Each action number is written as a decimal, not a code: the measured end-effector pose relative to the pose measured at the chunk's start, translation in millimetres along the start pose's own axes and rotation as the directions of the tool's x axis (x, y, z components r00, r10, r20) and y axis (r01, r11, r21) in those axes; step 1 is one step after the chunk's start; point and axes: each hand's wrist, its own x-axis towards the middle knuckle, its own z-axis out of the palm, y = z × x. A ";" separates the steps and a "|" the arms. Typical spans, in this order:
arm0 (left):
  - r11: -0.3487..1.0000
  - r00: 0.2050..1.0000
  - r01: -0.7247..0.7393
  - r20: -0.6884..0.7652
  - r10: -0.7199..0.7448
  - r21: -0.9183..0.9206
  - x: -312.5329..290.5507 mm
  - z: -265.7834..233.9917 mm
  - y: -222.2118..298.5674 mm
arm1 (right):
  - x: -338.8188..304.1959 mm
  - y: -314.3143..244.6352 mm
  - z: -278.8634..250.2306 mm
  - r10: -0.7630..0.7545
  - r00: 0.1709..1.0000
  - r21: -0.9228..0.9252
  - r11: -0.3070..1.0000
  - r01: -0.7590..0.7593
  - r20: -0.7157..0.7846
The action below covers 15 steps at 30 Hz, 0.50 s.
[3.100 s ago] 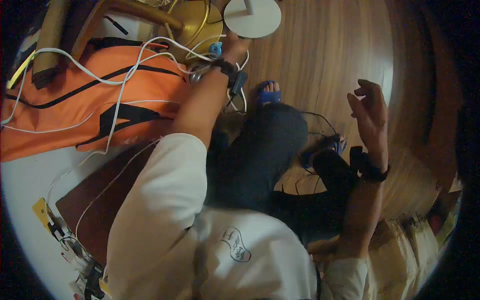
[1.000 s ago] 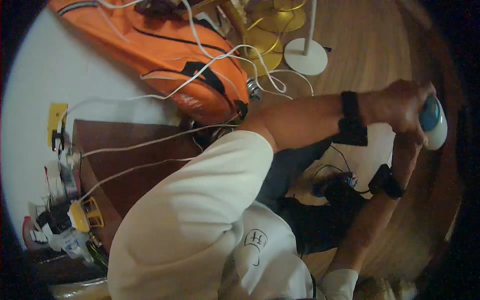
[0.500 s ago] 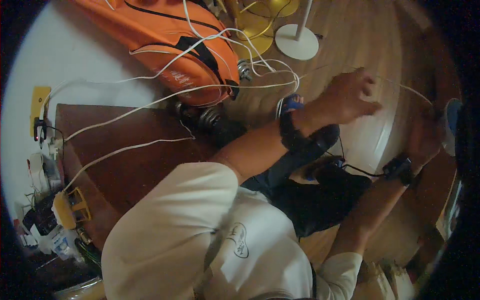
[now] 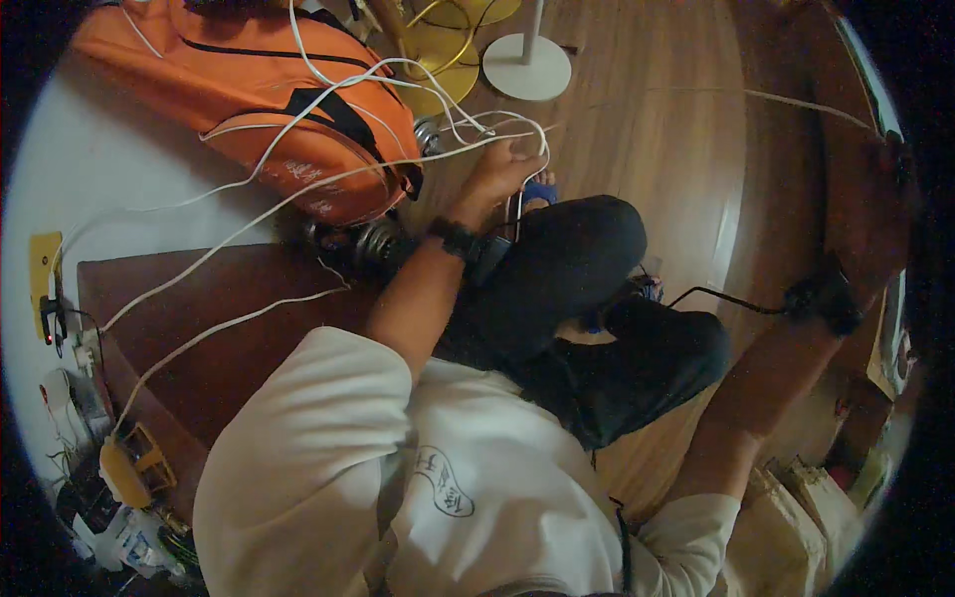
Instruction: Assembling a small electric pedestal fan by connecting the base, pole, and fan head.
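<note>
My left hand (image 4: 504,171) is closed round white cable (image 4: 543,134) above my bent knee, where several loops gather. From there a thin stretch of cable, blurred in the middle, runs right across the floor. Its far part (image 4: 811,103) reaches my right hand (image 4: 871,204), which is raised at the far right in deep shadow. That hand appears closed on the cable, though its fingers are dim. Dark bands circle both wrists. Other white cable lengths (image 4: 239,222) stretch left from my left hand toward a plug on a yellow wall plate (image 4: 45,269).
An orange bag (image 4: 298,129) leans at the upper left, beside metal dumbbells (image 4: 376,242). Round stand bases, white (image 4: 527,68) and gold (image 4: 438,80), stand on the wooden floor (image 4: 657,149). A yellow power strip (image 4: 121,473) lies lower left. Cardboard (image 4: 776,527) sits lower right.
My left hand has moved left and down from its loosely curled place over the floor and closed on the cable loops. My right hand has moved up and outward. The view has shifted right.
</note>
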 end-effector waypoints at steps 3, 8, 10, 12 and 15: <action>0.991 0.969 -0.013 -0.248 -0.020 -0.131 -1.8 17.2 27.6 | -7.2 -3.0 0.4 0.026 0.999 0.182 0.983 -0.020 -0.031; 0.849 0.821 -0.304 -0.333 0.464 0.433 8.1 11.1 26.7 | -48.5 -35.1 33.7 0.127 0.990 0.832 0.541 -0.123 0.064; 0.731 0.732 -0.354 -0.313 0.605 0.584 5.7 8.8 25.1 | -60.5 -57.2 39.0 0.121 0.979 0.944 0.270 -0.190 0.163; 0.618 0.629 -0.362 -0.306 0.714 0.697 -6.3 10.7 34.3 | -67.0 -78.4 43.4 0.082 0.969 0.970 0.061 -0.237 0.232; 0.544 0.626 -0.385 -0.223 0.747 0.745 -34.6 35.4 77.3 | -71.5 -85.5 47.5 0.063 0.954 0.949 -0.140 -0.281 0.292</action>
